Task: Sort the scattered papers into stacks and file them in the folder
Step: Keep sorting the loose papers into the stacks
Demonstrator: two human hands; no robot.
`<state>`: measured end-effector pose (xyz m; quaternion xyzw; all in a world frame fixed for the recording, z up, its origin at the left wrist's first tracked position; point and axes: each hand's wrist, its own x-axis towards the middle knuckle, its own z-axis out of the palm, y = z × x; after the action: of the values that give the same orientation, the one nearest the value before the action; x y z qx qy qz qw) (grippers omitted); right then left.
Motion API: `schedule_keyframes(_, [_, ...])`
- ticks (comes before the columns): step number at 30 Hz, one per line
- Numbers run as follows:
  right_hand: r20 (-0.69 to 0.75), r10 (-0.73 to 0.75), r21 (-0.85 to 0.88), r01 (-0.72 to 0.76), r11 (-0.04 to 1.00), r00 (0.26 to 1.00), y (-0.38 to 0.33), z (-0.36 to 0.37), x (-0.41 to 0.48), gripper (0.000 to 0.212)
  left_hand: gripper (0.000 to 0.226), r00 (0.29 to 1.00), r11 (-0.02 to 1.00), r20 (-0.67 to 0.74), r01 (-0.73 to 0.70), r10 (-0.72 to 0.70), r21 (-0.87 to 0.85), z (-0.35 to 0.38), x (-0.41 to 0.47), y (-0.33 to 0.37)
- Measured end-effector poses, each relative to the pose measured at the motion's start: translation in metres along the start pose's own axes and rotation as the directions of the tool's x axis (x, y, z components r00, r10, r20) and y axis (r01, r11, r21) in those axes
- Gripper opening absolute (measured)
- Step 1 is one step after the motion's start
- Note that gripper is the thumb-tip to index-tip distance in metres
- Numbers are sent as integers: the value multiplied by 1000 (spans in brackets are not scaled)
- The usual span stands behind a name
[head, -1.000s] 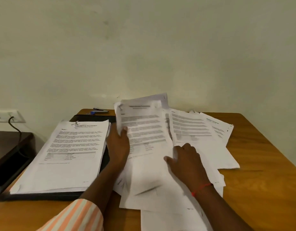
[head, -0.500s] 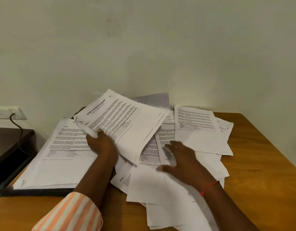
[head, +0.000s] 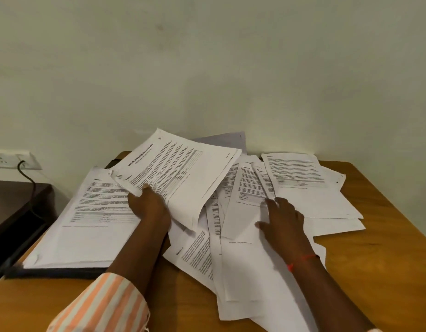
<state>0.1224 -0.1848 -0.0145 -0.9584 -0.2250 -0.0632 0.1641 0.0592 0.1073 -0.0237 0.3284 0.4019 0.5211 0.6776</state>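
1. i see a brown wooden surface [head: 386, 271] set against the wall [head: 231, 68].
2. on its left side a dark folder [head: 58, 272] lies flat.
3. loose scattered papers [head: 245, 279] overlap across its middle and right, resting on the wood.

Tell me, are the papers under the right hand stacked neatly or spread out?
Spread out. The loose papers lie crooked and overlapping across the table, edges pointing different ways, with the right hand resting on them.
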Motion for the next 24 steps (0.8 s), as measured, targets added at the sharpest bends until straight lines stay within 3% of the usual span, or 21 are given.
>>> schedule_keyframes(2, [-130,-44,57,51,997,991,-1,5,2,57,35,1000,1000,-2,4,-4,6,0,0,0])
schedule_keyframes(4, [-168,-166,208,200,958,972,-14,5,-5,58,35,1000,1000,0,14,-14,15,-1,2,-1])
schedule_keyframes(5, [-91,-247,271,263,926,965,-25,3,-12,68,35,1000,1000,6,15,-16,20,-1,4,-3])
schedule_keyframes(7, [200,-368,280,307,910,908,-46,3,-27,97,36,1000,1000,16,10,-10,23,-1,6,-5])
schedule_keyframes(8, [307,-366,220,309,925,879,-51,3,-29,106,36,1000,1000,21,7,-7,14,-1,6,-6])
schedule_keyframes(10, [372,-297,153,258,954,879,-48,4,-25,110,37,1000,1000,20,7,-7,1,0,6,-5])
schedule_keyframes(16, [307,-113,78,94,993,945,-9,-8,-5,103,34,1000,1000,10,26,-26,2,0,7,-7])
schedule_keyframes(21, [341,-96,189,32,982,935,-4,-7,-3,88,34,999,1000,20,26,-26,5,-1,9,-9])
schedule_keyframes(24, [255,-63,259,-6,966,965,-3,-4,-2,68,34,999,1000,19,26,-26,2,-1,8,-9])
